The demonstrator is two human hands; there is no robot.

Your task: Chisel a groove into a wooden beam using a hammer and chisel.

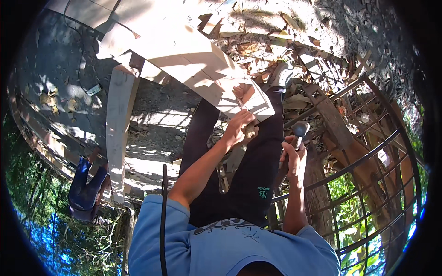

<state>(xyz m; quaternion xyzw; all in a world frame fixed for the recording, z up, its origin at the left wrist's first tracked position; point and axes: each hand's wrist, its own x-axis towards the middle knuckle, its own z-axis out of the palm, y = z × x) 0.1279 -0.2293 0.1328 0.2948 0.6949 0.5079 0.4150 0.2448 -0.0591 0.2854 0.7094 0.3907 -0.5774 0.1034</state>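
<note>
A long pale timber beam (198,69) runs from the upper left to the middle, over my legs. My left hand (239,125) is closed around a wooden-handled tool (251,131), apparently a chisel, held at the beam's near end among cut chips or a notch. Its blade is hard to make out. My right hand (293,154) is closed on a hammer (300,130) with a dark rounded head, raised to the right of the left hand and apart from the beam.
A grey timber post (119,124) stands at left, with another person (86,188) in dark blue beyond it. A black metal grid (386,138) with boards (338,124) is at right. Dry leaves and scraps (248,46) litter the ground. A dark cable (83,69) lies at upper left.
</note>
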